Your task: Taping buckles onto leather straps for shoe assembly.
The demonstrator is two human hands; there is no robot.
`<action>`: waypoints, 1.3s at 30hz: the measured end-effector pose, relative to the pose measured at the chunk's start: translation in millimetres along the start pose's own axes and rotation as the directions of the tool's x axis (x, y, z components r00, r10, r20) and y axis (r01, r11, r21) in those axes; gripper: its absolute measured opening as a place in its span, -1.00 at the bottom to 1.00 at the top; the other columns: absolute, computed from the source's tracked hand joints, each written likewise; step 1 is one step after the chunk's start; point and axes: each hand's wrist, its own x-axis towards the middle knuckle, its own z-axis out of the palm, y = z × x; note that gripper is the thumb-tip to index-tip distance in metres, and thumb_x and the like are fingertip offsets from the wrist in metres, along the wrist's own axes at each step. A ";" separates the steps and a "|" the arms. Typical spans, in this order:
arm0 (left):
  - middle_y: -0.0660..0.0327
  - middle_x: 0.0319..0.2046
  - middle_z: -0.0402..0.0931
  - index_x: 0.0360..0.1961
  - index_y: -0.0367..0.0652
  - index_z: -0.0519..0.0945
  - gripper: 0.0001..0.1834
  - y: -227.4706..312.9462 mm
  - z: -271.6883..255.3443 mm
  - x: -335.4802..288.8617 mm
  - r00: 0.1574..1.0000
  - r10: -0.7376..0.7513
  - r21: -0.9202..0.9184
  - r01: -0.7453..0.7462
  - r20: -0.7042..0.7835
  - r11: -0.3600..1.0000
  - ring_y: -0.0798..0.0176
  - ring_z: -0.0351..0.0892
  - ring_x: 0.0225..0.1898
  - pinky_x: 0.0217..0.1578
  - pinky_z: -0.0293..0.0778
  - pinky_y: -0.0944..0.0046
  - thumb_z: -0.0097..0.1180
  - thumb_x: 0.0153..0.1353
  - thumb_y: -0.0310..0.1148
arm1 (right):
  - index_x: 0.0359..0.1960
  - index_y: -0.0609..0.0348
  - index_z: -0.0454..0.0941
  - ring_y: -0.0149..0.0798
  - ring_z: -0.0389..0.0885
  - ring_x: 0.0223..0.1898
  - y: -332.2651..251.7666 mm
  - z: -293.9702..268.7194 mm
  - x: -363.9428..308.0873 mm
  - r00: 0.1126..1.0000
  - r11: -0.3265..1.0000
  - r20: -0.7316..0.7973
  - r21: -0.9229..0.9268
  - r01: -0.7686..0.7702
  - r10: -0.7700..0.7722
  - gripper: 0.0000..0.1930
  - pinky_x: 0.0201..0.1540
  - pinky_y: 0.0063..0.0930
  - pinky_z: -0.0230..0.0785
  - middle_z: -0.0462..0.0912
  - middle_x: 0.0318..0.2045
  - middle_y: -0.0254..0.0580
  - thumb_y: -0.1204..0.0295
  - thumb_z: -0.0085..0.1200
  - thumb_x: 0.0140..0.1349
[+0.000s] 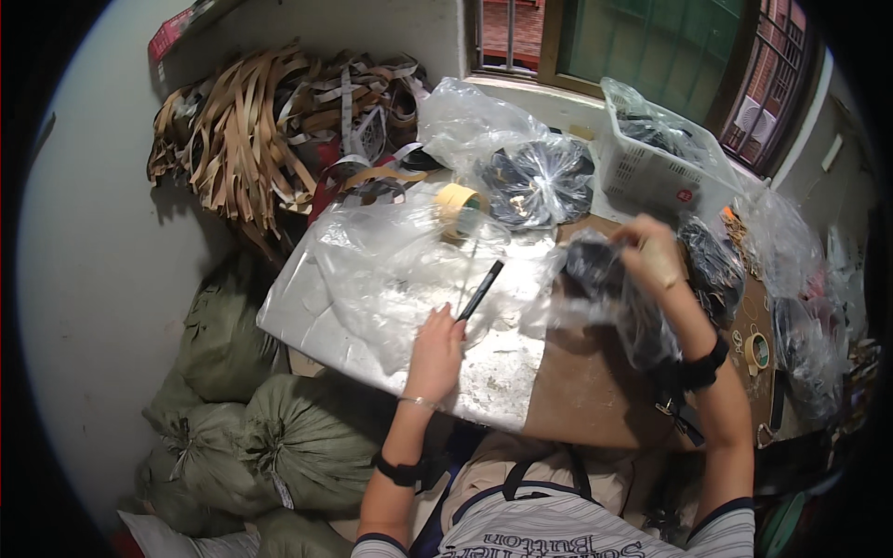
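My left hand is closed around a black marker pen, which points up and away over the silvery table top. Beside and partly under this hand spreads a crumpled clear plastic bag; whether the fingers touch it I cannot tell. With fingers pinched, my right hand grips the top of a clear plastic bag of dark items, raised over the brown part of the table. That bag is blurred, and its contents cannot be made out.
A roll of yellowish tape stands by a tied bag of black items. Behind are a white plastic crate and a heap of tan straps. Another tape roll lies right. Green sacks fill the floor at left.
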 end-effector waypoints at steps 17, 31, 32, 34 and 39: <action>0.11 -0.08 0.64 -0.23 -0.25 0.63 -0.63 17.6 -13.3 44.2 0.997 -0.077 -0.406 0.066 -0.011 0.911 0.18 0.59 -0.04 0.08 0.40 0.26 -0.11 0.56 -0.22 | -0.04 0.17 0.73 -0.24 0.64 -0.18 -119.9 -21.3 36.8 0.977 0.924 -0.018 0.324 0.205 -0.210 -0.72 -0.05 -0.45 0.44 0.62 -0.24 -0.15 0.54 0.10 0.25; 0.21 -0.67 0.62 -0.24 -0.26 0.57 -0.46 145.6 94.7 110.8 0.900 0.123 -0.153 -0.064 0.419 0.986 0.28 0.57 -0.74 -0.56 0.47 0.25 -0.16 0.56 0.04 | -0.12 0.32 0.71 -0.42 0.63 -0.25 -23.2 -169.9 -249.6 0.829 0.825 -0.174 0.326 -0.461 0.532 -0.79 -0.14 -0.58 0.43 0.63 -0.31 -0.24 0.69 0.06 0.29; 0.12 -0.58 0.66 -0.11 -0.29 0.56 -0.47 152.3 113.1 138.3 0.909 0.075 -0.093 -0.040 0.411 0.995 0.18 0.66 -0.62 -0.46 0.52 0.19 -0.15 0.55 0.05 | -0.10 0.35 0.70 -0.44 0.63 -0.23 -18.7 -176.6 -263.7 0.801 0.796 -0.171 0.349 -0.495 0.573 -0.80 -0.12 -0.60 0.43 0.62 -0.29 -0.26 0.68 0.06 0.31; -0.09 -0.32 0.69 0.15 -0.35 0.48 -0.41 164.0 142.7 157.7 0.956 0.160 0.107 -0.191 0.246 0.976 -0.03 0.73 -0.30 -0.21 0.58 0.06 -0.11 0.54 0.05 | -0.11 0.35 0.70 -0.44 0.63 -0.23 -11.6 -184.2 -286.5 0.754 0.766 -0.200 0.342 -0.544 0.625 -0.80 -0.13 -0.60 0.43 0.62 -0.29 -0.26 0.68 0.07 0.31; -0.07 0.08 0.58 0.19 -0.26 0.54 -0.60 221.1 154.6 96.0 0.809 0.502 -0.170 -0.472 0.305 0.865 -0.06 0.66 0.00 0.08 0.51 0.03 0.15 0.42 -0.28 | -0.14 0.31 0.72 -0.42 0.64 -0.30 11.1 -172.9 -327.3 0.771 0.793 -0.187 0.149 -0.590 0.609 -0.79 -0.23 -0.61 0.41 0.63 -0.31 -0.23 0.73 0.11 0.24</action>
